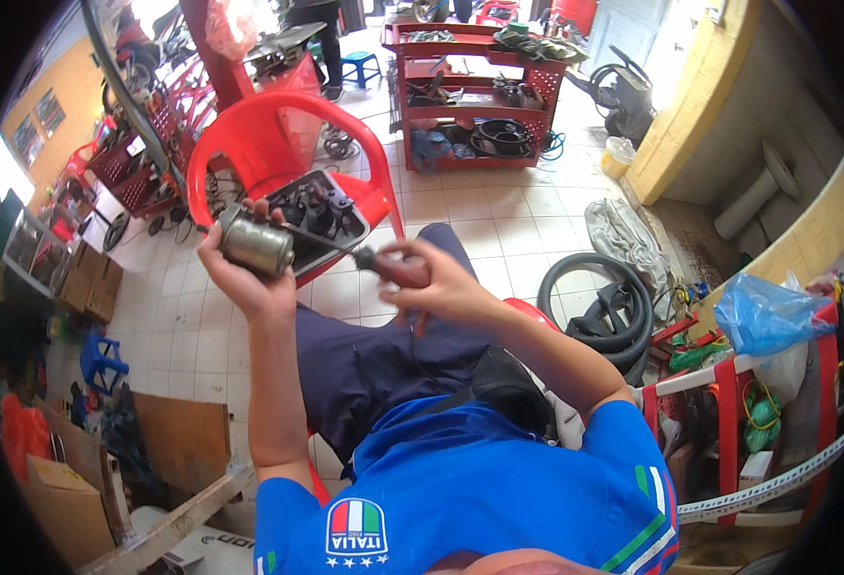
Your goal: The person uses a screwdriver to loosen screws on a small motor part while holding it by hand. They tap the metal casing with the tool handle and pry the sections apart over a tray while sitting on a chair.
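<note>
Two hands engaged, one object between them. Left hand (261, 292) grips a dull metal cylinder (255, 247), fingers and thumb wrapped around it, held up over the lap and in front of a red plastic chair (250, 158). Right hand (438, 289) is closed around the brown handle of a screwdriver (403, 270); its shaft points leftward to the cylinder's upper right side. Whether the tip touches or sits just beside the metal cannot be told at this resolution. Progress, by judgement: work appears under way, not finished. Done: cylinder picked up, tool in hand and brought to the workpiece. The cylinder's main body looks whole from this side; no part is visibly parting from it. Left: whatever the screwdriver is needed for, and releasing the cylinder. Dark parts (317, 209) lie in a light-rimmed tray (334, 178) on the chair seat; whether any belong to the cylinder is undetermined.
</note>
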{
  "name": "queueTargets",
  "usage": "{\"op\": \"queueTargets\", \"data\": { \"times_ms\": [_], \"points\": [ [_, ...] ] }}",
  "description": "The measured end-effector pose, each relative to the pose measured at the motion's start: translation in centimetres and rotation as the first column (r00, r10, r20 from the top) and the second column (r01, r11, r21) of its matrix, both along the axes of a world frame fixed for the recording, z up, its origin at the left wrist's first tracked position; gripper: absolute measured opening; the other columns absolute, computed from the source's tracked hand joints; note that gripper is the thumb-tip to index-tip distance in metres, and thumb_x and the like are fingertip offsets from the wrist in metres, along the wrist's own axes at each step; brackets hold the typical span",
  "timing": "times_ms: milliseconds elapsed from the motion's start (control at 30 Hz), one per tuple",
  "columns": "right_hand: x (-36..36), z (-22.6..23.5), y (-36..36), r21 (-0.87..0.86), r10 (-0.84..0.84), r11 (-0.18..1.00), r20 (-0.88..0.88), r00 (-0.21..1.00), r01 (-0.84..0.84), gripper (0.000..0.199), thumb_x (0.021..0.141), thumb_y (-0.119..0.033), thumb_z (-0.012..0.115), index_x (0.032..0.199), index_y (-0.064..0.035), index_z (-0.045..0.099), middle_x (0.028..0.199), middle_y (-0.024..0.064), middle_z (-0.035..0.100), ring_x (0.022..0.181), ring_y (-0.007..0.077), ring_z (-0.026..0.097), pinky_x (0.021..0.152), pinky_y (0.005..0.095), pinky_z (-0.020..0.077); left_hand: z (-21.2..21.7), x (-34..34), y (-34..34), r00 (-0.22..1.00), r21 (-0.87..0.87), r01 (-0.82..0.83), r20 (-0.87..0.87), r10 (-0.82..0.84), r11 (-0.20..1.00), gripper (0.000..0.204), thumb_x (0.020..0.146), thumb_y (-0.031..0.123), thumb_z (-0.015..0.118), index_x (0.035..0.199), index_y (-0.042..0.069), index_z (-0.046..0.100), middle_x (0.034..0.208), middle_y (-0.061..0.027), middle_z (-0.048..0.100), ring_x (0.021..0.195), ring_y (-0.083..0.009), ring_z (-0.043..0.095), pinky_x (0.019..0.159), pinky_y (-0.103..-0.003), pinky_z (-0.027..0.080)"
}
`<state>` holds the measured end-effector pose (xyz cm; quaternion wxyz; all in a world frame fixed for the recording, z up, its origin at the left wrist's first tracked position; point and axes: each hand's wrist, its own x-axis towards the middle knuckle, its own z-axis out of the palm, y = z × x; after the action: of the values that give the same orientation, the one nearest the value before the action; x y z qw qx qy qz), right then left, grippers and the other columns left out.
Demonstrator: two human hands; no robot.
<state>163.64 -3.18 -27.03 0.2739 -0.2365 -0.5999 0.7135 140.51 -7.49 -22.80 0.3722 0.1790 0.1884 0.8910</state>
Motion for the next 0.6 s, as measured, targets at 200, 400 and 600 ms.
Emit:
{"op": "queueTargets", "data": {
  "times_ms": [200, 400, 600],
  "points": [
    [0.7, -0.8, 1.8, 0.289, 0.065, 0.950, 0.183, 0.981, -0.117, 0.038, 0.093, -0.033, 0.068, 0.116, -0.0032, 0.064, 0.069, 0.0071, 0.054, 0.057, 0.0204, 0.057, 0.061, 0.0332, 0.0471, 0.3, 0.3, 0.1, 0.998, -0.096, -0.057, -0.037, 0.054, 0.994, 0.036, 0.092, 0.031, 0.050, 0.110, 0.000, 0.053, 0.103, -0.0112, 0.063, 0.098, -0.0220, 0.064, 0.087, -0.039, 0.054],
    [0.0, 0.4, 0.2, 0.605, -0.213, 0.744, -0.187, 0.959, 0.283, 0.036, 0.088, -0.020, 0.073, 0.117, -0.0023, 0.061, 0.092, 0.0099, 0.062, 0.068, 0.0213, 0.062, 0.064, 0.0343, 0.0525, 0.7, -0.4, 0.0, 1.000, -0.042, -0.020, -0.016, 0.019, 0.999, 0.038, 0.091, 0.032, 0.049, 0.109, -0.001, 0.055, 0.101, -0.0135, 0.064, 0.097, -0.0224, 0.064, 0.089, -0.038, 0.053],
    [0.7, 0.3, 0.4, -0.026, 0.080, 0.997, 0.047, 0.996, -0.079, 0.035, 0.098, -0.027, 0.062, 0.121, -0.0011, 0.059, 0.081, 0.0084, 0.063, 0.054, 0.0129, 0.058, 0.052, 0.0283, 0.0511, 0.8, 0.0, -0.1, 0.999, -0.098, -0.032, -0.004, 0.032, 0.995, 0.037, 0.090, 0.031, 0.050, 0.109, -0.001, 0.054, 0.101, -0.0136, 0.064, 0.096, -0.0221, 0.063, 0.090, -0.036, 0.053]
  ]
}}
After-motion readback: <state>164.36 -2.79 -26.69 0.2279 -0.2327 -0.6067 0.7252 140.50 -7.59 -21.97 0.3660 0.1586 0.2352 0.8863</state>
